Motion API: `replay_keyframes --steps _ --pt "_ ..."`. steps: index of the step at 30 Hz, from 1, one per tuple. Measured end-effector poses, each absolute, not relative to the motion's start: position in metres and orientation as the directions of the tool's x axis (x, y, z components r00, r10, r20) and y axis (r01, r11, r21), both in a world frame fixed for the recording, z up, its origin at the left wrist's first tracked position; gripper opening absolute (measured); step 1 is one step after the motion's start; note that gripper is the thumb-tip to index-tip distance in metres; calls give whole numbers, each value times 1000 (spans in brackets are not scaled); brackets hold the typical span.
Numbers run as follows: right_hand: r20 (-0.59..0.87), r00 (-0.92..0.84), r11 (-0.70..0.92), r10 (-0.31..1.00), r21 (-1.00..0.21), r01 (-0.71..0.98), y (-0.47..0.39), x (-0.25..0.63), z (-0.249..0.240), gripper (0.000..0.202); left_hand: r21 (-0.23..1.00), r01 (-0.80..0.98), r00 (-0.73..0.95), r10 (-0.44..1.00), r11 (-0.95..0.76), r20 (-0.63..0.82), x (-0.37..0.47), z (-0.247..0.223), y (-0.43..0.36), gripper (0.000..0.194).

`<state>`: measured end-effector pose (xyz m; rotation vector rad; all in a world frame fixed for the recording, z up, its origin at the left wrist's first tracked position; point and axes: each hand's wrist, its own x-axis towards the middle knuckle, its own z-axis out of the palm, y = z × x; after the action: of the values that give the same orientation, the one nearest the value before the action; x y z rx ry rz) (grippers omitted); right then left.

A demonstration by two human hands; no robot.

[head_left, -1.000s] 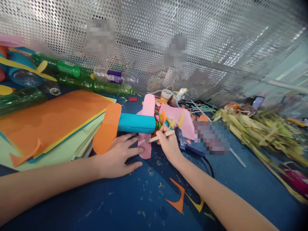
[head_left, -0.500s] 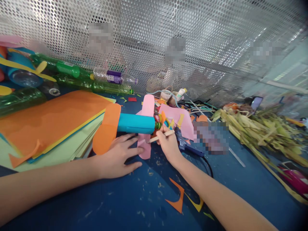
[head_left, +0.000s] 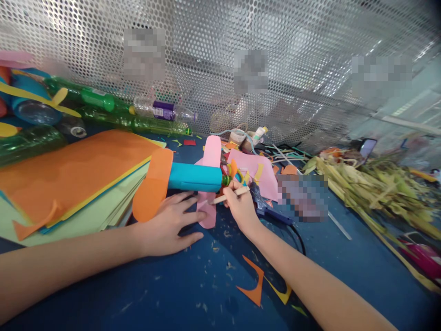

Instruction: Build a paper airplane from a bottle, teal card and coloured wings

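Note:
A bottle wrapped in blue paper (head_left: 195, 175) lies across the table, its green neck pointing right. A long pink paper strip (head_left: 211, 149) with rounded ends crosses beneath it, and a rounded orange paper piece (head_left: 153, 188) is at its left end. My left hand (head_left: 175, 220) lies open, fingers spread, with fingertips on the near end of the pink strip. Closed around a pale pen-like stick (head_left: 229, 195), my right hand (head_left: 241, 207) holds its tip at the pink strip. I cannot tell whether it is a pencil or a marker. A dark blue glue gun (head_left: 272, 214) lies beside my right hand.
Coloured paper sheets (head_left: 86, 170) are stacked at left. Green bottles (head_left: 131, 122) line the perforated metal screen (head_left: 206, 55). Pink paper (head_left: 257, 170) and scraps lie behind my right hand. Dry husks (head_left: 379, 188) spread at right; an orange offcut (head_left: 255, 280) lies in front.
The stick's tip has shifted slightly left over the pink strip in my right hand. My left hand and the wrapped bottle stay in place.

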<state>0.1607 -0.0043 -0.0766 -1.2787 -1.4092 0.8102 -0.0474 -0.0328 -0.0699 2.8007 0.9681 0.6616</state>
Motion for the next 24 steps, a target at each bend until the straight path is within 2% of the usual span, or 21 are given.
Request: replay_keyframes --steps 24 --pt "231 98 192 968 -934 300 -5 161 -73 25 246 558 701 609 -792 371 -48 -70 -33 33"
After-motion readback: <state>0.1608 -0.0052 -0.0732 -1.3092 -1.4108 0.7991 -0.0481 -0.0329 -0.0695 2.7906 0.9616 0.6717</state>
